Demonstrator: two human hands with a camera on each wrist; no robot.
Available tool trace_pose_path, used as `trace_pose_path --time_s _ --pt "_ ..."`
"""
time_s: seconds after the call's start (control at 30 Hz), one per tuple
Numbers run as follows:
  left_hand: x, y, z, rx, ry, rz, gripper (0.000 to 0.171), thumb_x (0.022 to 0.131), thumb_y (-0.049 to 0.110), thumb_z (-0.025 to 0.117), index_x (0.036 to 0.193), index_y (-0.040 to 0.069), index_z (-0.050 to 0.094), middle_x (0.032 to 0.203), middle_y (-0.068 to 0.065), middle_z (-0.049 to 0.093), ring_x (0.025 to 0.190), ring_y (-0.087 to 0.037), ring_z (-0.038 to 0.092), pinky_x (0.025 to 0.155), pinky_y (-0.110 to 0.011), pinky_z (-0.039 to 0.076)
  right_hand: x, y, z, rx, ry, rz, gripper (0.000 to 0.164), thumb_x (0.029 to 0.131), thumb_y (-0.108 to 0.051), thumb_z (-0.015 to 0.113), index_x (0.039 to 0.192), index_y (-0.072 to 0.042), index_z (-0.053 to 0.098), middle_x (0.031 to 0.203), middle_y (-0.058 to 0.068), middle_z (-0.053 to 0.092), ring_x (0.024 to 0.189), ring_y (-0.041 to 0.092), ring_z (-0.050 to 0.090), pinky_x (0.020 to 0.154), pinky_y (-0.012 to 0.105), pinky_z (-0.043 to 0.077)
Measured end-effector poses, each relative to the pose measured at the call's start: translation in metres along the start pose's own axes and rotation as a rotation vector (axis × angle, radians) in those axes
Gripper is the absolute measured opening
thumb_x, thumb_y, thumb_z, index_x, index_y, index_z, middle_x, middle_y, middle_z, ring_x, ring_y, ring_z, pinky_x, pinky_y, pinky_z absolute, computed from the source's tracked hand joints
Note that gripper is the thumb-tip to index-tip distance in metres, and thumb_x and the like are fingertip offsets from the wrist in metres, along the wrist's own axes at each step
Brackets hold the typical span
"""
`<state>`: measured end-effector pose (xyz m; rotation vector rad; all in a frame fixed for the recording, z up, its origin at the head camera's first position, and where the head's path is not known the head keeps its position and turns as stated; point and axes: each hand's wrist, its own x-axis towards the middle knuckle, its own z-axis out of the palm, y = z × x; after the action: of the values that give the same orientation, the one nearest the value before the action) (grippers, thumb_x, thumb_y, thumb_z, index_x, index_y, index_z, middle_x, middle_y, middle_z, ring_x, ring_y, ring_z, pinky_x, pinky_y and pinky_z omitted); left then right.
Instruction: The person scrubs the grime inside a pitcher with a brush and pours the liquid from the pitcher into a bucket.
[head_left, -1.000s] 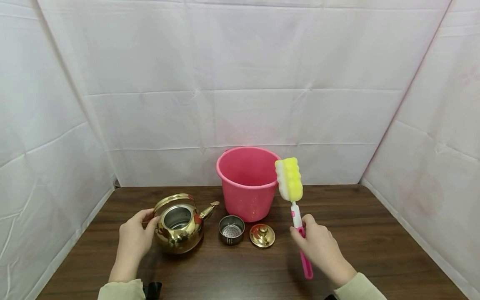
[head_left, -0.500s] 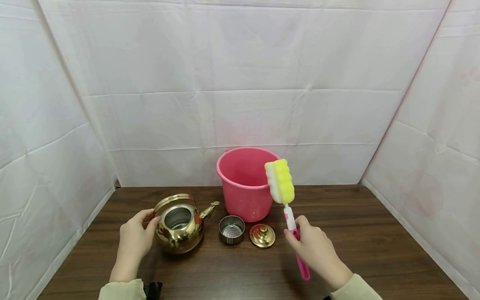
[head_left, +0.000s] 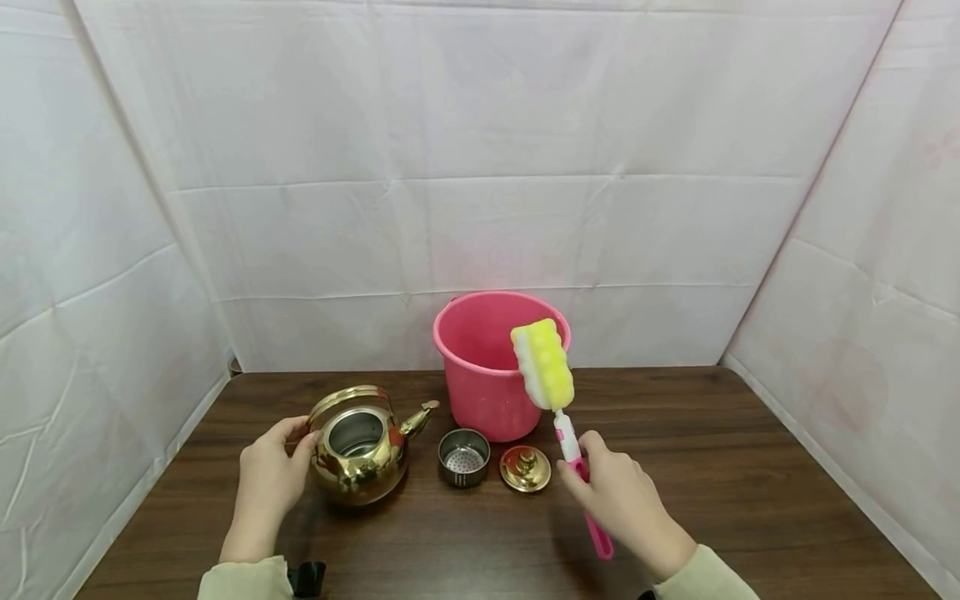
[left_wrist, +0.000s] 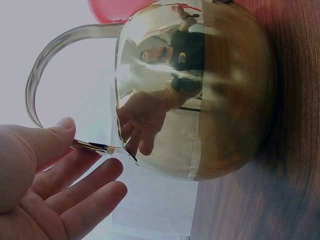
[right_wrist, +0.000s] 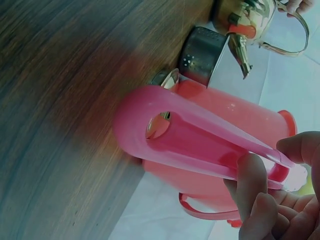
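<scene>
A gold teapot [head_left: 358,467] stands lidless on the table at the left, its spout toward the right. My left hand [head_left: 272,473] pinches the near-left side of its arched handle [left_wrist: 35,90] between thumb and forefinger, the other fingers loosely extended. On the right, my right hand [head_left: 624,500] grips the pink handle [right_wrist: 185,130] of a sponge brush [head_left: 546,367]. The brush is raised and tilts to the left, its yellow and white head in front of the pink bucket's rim. Between the hands sit a perforated metal strainer [head_left: 463,458] and a gold lid [head_left: 525,469], knob up.
Behind the strainer and lid stands a pink bucket [head_left: 487,400]. The dark wooden table [head_left: 735,475] extends to a white cloth backdrop [head_left: 480,150] at the back and sides.
My right hand has shifted left with the sponge brush, bringing its head across the bucket's front right side. The left hand and teapot have stayed in place.
</scene>
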<state>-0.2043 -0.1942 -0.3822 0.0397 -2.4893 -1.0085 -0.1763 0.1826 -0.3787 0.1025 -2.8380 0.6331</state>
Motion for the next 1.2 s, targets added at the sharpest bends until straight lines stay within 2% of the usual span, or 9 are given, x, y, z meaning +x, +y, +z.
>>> trace_pose_path --time_s 0.4,0.8,1.07,1.2 --pt "-0.001 -0.002 0.001 0.008 0.006 -0.005 0.026 0.093 0.012 0.060 0.113 -0.004 0.063 0.104 -0.025 0.068 0.091 -0.040 0.066 0.075 -0.049 0.053 0.000 -0.010 0.007 -0.014 -0.024 -0.030 0.024 0.087 -0.032 0.066 0.091 -0.014 0.050 0.048 -0.006 0.036 0.041 0.009 0.035 0.038 0.025 0.027" --pt "-0.001 -0.001 0.001 -0.002 0.017 0.006 0.026 0.092 0.011 0.060 0.113 -0.004 0.063 0.102 -0.023 0.069 0.091 -0.038 0.066 0.075 -0.049 0.053 0.001 -0.017 0.016 -0.050 -0.006 -0.112 0.022 0.084 -0.029 0.066 0.085 -0.016 0.049 0.046 -0.008 0.030 0.040 0.006 0.029 0.037 0.023 0.023" --pt "0.000 -0.001 0.001 0.001 0.009 0.001 0.026 0.092 0.012 0.061 0.112 -0.004 0.064 0.102 -0.023 0.069 0.091 -0.038 0.066 0.075 -0.049 0.053 0.003 -0.024 0.021 -0.088 -0.011 -0.210 0.021 0.083 -0.031 0.067 0.087 -0.018 0.050 0.048 -0.010 0.027 0.040 0.004 0.027 0.037 0.021 0.022" --pt "0.000 0.000 0.000 0.006 0.015 0.007 0.025 0.092 0.011 0.061 0.111 -0.004 0.064 0.100 -0.023 0.069 0.089 -0.038 0.066 0.073 -0.048 0.053 0.005 -0.030 0.022 -0.107 -0.002 -0.263 0.021 0.083 -0.033 0.067 0.086 -0.020 0.051 0.048 -0.010 0.029 0.041 0.005 0.031 0.038 0.021 0.025"
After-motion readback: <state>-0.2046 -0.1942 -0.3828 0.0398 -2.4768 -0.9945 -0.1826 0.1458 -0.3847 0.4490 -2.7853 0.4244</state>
